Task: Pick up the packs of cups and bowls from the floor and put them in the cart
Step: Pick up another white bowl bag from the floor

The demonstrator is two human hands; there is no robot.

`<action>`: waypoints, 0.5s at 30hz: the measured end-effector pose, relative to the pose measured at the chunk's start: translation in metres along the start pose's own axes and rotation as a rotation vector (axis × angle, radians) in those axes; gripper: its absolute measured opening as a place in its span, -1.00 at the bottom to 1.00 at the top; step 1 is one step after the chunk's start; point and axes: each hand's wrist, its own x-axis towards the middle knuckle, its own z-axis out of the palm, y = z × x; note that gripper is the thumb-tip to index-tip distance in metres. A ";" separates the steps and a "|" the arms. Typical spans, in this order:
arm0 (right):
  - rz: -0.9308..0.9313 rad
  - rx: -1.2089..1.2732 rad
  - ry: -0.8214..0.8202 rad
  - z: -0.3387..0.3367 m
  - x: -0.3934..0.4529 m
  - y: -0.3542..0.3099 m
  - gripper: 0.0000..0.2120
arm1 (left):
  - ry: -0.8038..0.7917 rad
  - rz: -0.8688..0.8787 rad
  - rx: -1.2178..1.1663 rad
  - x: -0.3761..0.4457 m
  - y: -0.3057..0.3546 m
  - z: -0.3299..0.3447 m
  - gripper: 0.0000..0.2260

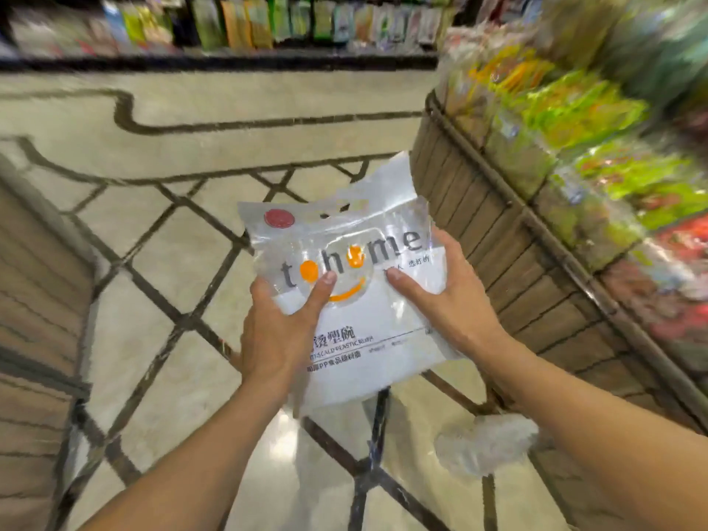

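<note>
While both hands are raised in front of the body, a clear plastic pack (360,300) is held between them above the tiled floor (184,285), well clear of it. Left hand (279,331): closed on the pack's lower left edge, thumb (320,291) pressed flat on the printed front, fingers hidden behind the pack. Right hand (440,300): closed on the pack's right edge, thumb (406,287) lying on the front and pointing toward the left thumb, fingers wrapped round the side. Pack: tilted, its top edge pointing away from the wearer and slightly right; the front carries grey lettering with two orange dots and an orange curved stroke beneath, a red round sticker (278,218) near the upper left corner, and a white lower panel with printed text. Its contents cannot be made out through the glare. Second pack (482,444): a pale, crumpled clear pack lying on the floor below the right forearm, just beside the base of the wooden bin (498,231). Bin: slatted, at right, heaped with blurred green, yellow and red packets. Far shelf (230,28): rows of blurred coloured packets across the top. Left edge: part of another slatted wooden fixture (34,308). Floor: beige tiles with dark inlaid lines.
</note>
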 end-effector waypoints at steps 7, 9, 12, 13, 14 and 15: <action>-0.017 -0.021 0.465 -0.235 -0.106 -0.144 -0.21 | -0.341 0.424 -0.054 -0.106 0.247 -0.009 -0.28; 0.018 -0.042 0.583 -0.285 -0.147 -0.169 -0.22 | -0.431 0.526 -0.044 -0.146 0.302 -0.011 -0.20; 0.084 -0.035 0.759 -0.345 -0.218 -0.200 -0.24 | -0.555 0.663 -0.047 -0.218 0.366 -0.014 -0.22; 0.109 -0.032 0.813 -0.361 -0.243 -0.208 -0.25 | -0.597 0.703 -0.056 -0.242 0.381 -0.014 -0.27; 0.140 -0.034 0.867 -0.377 -0.270 -0.214 -0.25 | -0.642 0.745 -0.064 -0.268 0.394 -0.014 -0.28; 0.168 -0.035 0.914 -0.391 -0.298 -0.218 -0.24 | -0.690 0.776 -0.064 -0.295 0.404 -0.014 -0.26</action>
